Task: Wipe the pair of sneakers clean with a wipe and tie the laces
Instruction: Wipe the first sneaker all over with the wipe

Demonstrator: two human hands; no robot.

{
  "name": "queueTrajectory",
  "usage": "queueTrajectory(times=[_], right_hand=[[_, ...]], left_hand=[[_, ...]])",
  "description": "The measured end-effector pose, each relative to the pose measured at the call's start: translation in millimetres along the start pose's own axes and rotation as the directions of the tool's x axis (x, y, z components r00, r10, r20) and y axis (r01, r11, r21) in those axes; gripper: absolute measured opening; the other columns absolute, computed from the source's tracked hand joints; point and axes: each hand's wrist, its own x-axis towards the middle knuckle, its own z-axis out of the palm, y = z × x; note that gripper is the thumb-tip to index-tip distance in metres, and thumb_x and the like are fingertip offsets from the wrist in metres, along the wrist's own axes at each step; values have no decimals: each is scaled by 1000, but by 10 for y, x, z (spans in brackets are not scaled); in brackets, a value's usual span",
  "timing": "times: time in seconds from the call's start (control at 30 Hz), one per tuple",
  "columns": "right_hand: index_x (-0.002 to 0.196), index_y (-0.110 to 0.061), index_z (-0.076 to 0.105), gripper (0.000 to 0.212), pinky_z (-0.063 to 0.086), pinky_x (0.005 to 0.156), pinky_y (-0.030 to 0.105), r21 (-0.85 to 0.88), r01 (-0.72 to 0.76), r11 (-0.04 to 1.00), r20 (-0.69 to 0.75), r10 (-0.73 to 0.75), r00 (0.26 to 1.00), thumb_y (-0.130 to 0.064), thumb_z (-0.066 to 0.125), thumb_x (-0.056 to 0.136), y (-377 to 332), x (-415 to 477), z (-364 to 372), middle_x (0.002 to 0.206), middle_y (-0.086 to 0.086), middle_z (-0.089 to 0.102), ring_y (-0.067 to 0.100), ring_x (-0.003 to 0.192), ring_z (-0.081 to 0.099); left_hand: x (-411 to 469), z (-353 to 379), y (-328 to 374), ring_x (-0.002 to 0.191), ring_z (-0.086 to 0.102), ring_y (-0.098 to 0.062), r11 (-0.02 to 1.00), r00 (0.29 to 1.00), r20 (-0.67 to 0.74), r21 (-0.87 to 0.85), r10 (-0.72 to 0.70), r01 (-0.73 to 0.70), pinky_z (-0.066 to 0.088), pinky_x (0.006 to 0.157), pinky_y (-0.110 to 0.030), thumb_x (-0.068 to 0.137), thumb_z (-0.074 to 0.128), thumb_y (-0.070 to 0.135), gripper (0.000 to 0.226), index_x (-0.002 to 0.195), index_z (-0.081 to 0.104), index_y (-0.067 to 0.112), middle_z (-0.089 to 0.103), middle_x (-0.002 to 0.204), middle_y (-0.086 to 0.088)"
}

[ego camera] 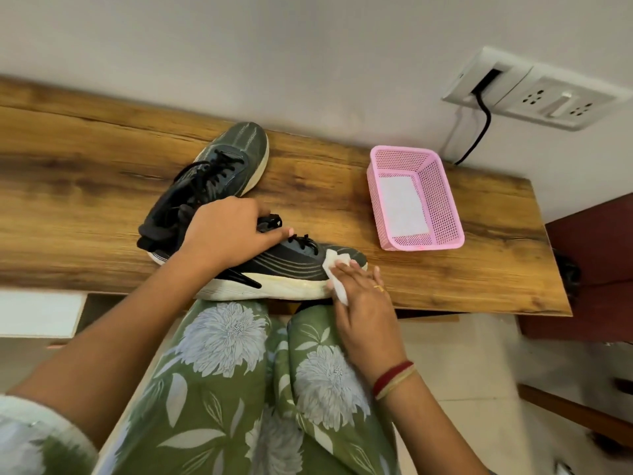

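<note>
Curled fingers of the left hand (226, 231) are clamped round the collar of the near dark grey lace-up sneaker (284, 265), which is set on the front edge of the long brown wooden tabletop (85, 200). One white wipe (334, 262) is pressed against its toe by the straight fingers of the right hand (363, 303). Two sneakers are counted; the far dark grey sneaker (219, 166) is placed just behind. One pink perforated plastic basket (442, 200) is set well to the right, with one white sheet (402, 204) laid inside.
</note>
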Motion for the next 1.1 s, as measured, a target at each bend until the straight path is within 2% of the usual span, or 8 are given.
queueTrajectory(times=[0.13, 0.23, 0.33, 0.43, 0.6, 0.77, 0.93, 1.1], right_hand=[[134, -19, 49, 54, 5, 117, 31, 124, 81, 989, 69, -90, 994, -42, 23, 93, -139, -48, 18, 138, -1, 50, 7, 133, 34], [131, -22, 50, 48, -2, 116, 33, -8, 26, 1000, 28, -26, 999, -40, 25, 94, -23, -5, -45, 138, -3, 50, 8, 135, 31], [131, -18, 52, 40, -3, 115, 27, 65, -5, 998, 5, 5, 1000, -32, 34, 98, -168, -29, 35, 137, 0, 51, 10, 134, 33], [130, -17, 54, 46, 2, 115, 23, 172, 35, 984, 9, -37, 999, -35, 31, 94, -334, -139, 169, 133, 0, 55, 9, 130, 40], [128, -17, 56, 67, -1, 114, 29, 0, -113, 994, -85, 113, 990, -46, 13, 86, -84, -79, 81, 133, 1, 55, 14, 133, 37], [131, -15, 53, 58, 1, 114, 29, 10, 45, 999, 11, -45, 999, -38, 20, 89, -282, -115, 133, 134, 2, 54, 14, 134, 37], [133, -18, 50, 61, -5, 114, 30, -95, 25, 995, 23, -23, 999, -43, 15, 89, -80, -72, -18, 137, 0, 51, 14, 136, 31], [129, -17, 55, 56, 4, 115, 36, -105, 153, 983, 127, -139, 982, -38, 21, 90, -55, -85, -78, 129, 1, 58, 16, 126, 46]], left_hand=[[-11, 1, -20, 65, 57, -19, 999, 999, -22, -27, 33, -34, 37, 51, -26, 80, 44, 74, 55, 71, 57, 22, 53, 60, 6], [-38, -1, 11, 62, 54, -19, 998, 997, -50, -6, 57, -57, 35, 49, -26, 82, 43, 71, 53, 69, 52, 21, 51, 57, 6], [-65, -22, 68, 61, 49, -19, 995, 995, -37, 50, 90, -88, 30, 47, -25, 85, 42, 68, 48, 71, 48, 23, 43, 54, 9], [-89, -55, 106, 65, 55, -20, 988, 992, -28, 91, 126, -123, 23, 44, -23, 87, 43, 65, 42, 73, 46, 26, 37, 53, 10], [-114, -75, 165, 65, 53, -20, 984, 990, -3, 106, 143, -142, 22, 44, -23, 89, 42, 63, 39, 75, 45, 26, 33, 54, 12], [-117, -98, 153, 74, 62, -23, 980, 988, -3, 127, 155, -154, 22, 45, -24, 89, 43, 62, 39, 75, 43, 26, 31, 54, 12], [-143, -83, 180, 73, 62, -25, 979, 987, -14, 130, 161, -158, 24, 46, -26, 90, 42, 61, 40, 76, 43, 24, 29, 53, 10], [-169, -88, 165, 64, 60, -26, 975, 982, -55, 136, 182, -173, 22, 44, -24, 90, 43, 60, 40, 75, 42, 23, 28, 51, 10]])
